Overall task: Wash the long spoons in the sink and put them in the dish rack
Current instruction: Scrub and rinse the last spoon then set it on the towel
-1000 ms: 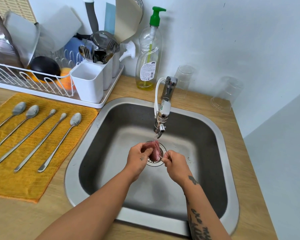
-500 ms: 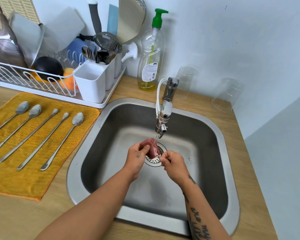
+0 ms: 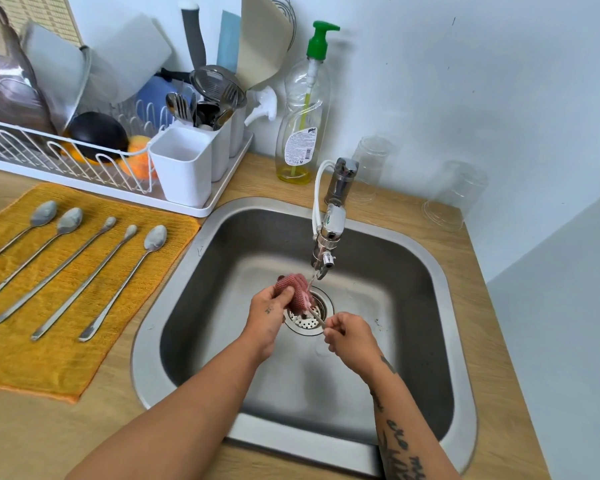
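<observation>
Scrubbing one long spoon (image 3: 315,316) low in the sink (image 3: 174,306), directly above the drain strainer (image 3: 307,323). My left hand (image 3: 267,317) grips a pink mesh scrubber (image 3: 297,289) folded round the spoon's far end, so the bowl is hidden inside it. My right hand (image 3: 350,337) pinches the near end of the handle between thumb and curled fingers. Only a short length of handle shows between the two hands. A thin stream falls from the tap (image 3: 326,251) at the scrubber's right edge.

Five more long spoons (image 3: 118,285) lie side by side on the yellow cloth (image 3: 32,358) left of the sink, bowls pointing toward the dish rack (image 3: 84,161). The rack stands behind the cloth, with a white cutlery cup (image 3: 182,168) at its near corner.

Technique, as I judge it: I fix the scrubber hand and let the right hand draw and twist the handle, so the mesh wipes both faces of the bowl and then the stem. The pinch must be firm, since a slim wet handle slips readily and the strainer lies just below. I work under the stream so that loosened residue rinses off at once. Whether the scrubber carries soap I cannot tell. The white cup looks the natural place for the clean spoon.
</observation>
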